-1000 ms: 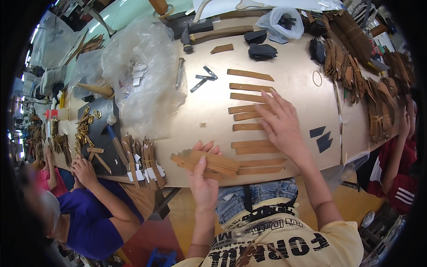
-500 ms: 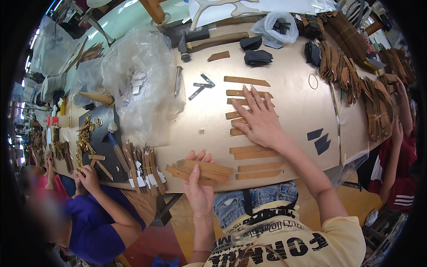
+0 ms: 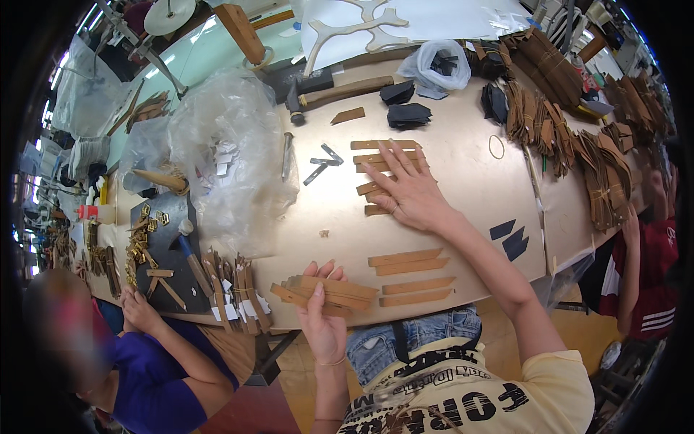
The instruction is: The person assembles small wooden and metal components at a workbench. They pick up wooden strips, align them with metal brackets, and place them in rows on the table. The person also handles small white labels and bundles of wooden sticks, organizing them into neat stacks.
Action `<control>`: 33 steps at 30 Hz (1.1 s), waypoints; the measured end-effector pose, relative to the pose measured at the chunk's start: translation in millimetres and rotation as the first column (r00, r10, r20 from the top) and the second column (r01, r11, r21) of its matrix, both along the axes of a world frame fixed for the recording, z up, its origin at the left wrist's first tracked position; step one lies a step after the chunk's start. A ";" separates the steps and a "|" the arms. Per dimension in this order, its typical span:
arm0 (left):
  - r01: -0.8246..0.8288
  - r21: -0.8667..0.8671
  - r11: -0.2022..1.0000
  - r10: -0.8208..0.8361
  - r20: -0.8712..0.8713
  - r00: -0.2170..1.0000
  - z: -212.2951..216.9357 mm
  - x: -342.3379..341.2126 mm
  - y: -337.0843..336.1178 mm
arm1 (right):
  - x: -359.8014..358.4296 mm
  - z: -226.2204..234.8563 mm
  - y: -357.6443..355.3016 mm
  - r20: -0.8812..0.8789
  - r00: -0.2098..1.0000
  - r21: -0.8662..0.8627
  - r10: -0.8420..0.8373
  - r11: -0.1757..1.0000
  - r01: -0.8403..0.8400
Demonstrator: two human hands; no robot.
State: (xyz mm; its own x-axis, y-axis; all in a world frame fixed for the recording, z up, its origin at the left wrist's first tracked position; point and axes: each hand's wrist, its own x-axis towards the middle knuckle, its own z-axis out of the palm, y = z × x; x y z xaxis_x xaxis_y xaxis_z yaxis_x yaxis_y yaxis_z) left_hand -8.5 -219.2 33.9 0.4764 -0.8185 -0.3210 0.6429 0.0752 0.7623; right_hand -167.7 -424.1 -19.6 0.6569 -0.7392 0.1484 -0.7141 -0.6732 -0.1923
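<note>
My right hand (image 3: 416,199) lies flat with fingers spread on a group of brown leather strips (image 3: 372,145), each with a small hole near its left end. Parts of these strips are hidden under the palm. In front of my body, my left hand (image 3: 325,329) is closed on a fanned stack of similar brown leather strips (image 3: 350,294), thumb on top. Between that stack and my right forearm lie two pairs of loose strips, a farther pair (image 3: 408,262) and a nearer pair (image 3: 419,289).
Beyond the strips are a hammer (image 3: 347,91), dark cut pieces (image 3: 408,115) and a clear bag (image 3: 441,65). Metal bits (image 3: 318,170) and a large plastic bag (image 3: 231,152) lie left. Brown bundles (image 3: 603,181) line the right. A co-worker in purple (image 3: 159,362) works at left.
My right hand has slid the strips under it away from me, closer to the farthest strip. My left hand still grips its stack. The view has shifted slightly.
</note>
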 end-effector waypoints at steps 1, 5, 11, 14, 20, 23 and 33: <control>0.008 -0.012 1.000 -0.008 -0.002 1.000 0.2 -0.6 0.8 | -1.4 4.4 3.3 0.043 0.999 -0.028 -0.012 1.000 0.013; 0.014 0.019 1.000 -0.013 -0.014 1.000 1.8 -5.4 3.4 | -18.6 35.6 20.8 0.194 0.970 0.019 -0.147 0.989 0.146; 0.094 -0.026 0.995 -0.097 -0.169 0.981 4.7 -21.0 -7.3 | -40.1 73.4 80.5 0.433 0.738 0.871 -0.518 0.451 -0.195; 0.135 -0.038 0.990 -0.140 -0.179 0.974 6.6 -26.7 -12.5 | -38.5 70.0 99.5 0.406 0.748 0.914 -0.525 0.221 -0.341; 0.161 0.011 0.987 -0.160 -0.060 0.985 6.1 -31.4 -8.5 | -44.3 65.4 108.1 0.392 0.756 0.918 -0.524 0.168 -0.360; 0.154 0.034 0.988 -0.151 -0.060 0.987 6.0 -32.6 -5.6 | -40.5 65.8 112.5 0.413 0.777 0.910 -0.475 0.255 -0.328; 0.120 0.040 0.992 -0.119 -0.034 0.992 -3.2 -27.6 -1.5 | -47.6 55.8 73.7 0.422 0.864 0.714 -0.276 0.688 -0.129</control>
State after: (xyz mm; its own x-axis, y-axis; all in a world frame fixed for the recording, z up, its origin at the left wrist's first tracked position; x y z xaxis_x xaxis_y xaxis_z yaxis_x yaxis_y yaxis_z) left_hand -36.1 -220.7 30.7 0.3651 -0.8545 -0.3695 0.6689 -0.0353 0.7425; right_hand -215.3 -350.4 36.2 0.5899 -0.7899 -0.1677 -0.4364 -0.1371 -0.8893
